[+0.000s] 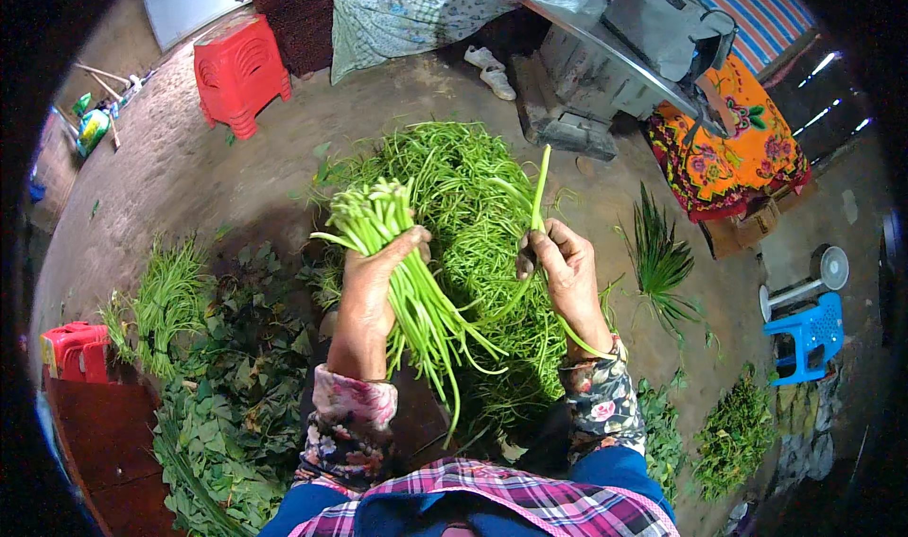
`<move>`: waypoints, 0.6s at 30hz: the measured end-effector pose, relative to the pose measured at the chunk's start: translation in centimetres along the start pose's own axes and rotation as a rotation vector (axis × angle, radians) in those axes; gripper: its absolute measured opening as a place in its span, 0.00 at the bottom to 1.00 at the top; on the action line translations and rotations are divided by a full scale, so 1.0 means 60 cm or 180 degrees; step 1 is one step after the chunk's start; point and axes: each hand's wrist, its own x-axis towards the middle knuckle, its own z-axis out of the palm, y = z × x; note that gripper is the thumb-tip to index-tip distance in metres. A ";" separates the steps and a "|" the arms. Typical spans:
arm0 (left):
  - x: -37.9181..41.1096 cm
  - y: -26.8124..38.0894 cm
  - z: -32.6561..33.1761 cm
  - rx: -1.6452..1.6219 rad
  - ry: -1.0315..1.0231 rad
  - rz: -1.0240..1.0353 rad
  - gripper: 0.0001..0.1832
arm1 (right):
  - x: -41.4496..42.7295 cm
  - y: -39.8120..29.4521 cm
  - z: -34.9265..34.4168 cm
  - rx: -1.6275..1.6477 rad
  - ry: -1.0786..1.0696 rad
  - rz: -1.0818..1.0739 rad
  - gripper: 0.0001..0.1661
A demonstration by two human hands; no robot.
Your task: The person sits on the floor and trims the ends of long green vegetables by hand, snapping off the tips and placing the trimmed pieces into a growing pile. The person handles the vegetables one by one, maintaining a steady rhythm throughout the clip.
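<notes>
My left hand [376, 282] is closed around a thick bunch of long green stems [418, 289], their pale cut ends up and their thin ends hanging down to the right. Between the thumb and fingers of my right hand [560, 260] are a few loose green stems [541, 189]; one curves down past the wrist. Below and beyond both hands lies a large heap of thin green stems [468, 175] on the floor.
Dark leaves [234, 423] and a tied green bundle [167, 303] lie left. A red stool [241, 69] stands beyond. Rightward are a palm leaf [656, 260], a blue stool [809, 335], a green pile [738, 430] and an orange flowered cloth [738, 133].
</notes>
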 end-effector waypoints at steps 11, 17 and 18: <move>-0.001 0.011 -0.004 0.0810 0.0216 0.0651 0.14 | -0.022 -0.053 -0.036 -0.0868 -0.0112 -0.0425 0.12; -0.012 -0.014 0.017 -0.0063 -0.0691 -0.0035 0.22 | -0.052 -0.030 0.069 0.0205 -0.1038 -0.0455 0.09; -0.017 -0.013 0.014 -0.0310 -0.0890 -0.0245 0.23 | -0.051 -0.030 0.082 0.0107 -0.0976 -0.0314 0.09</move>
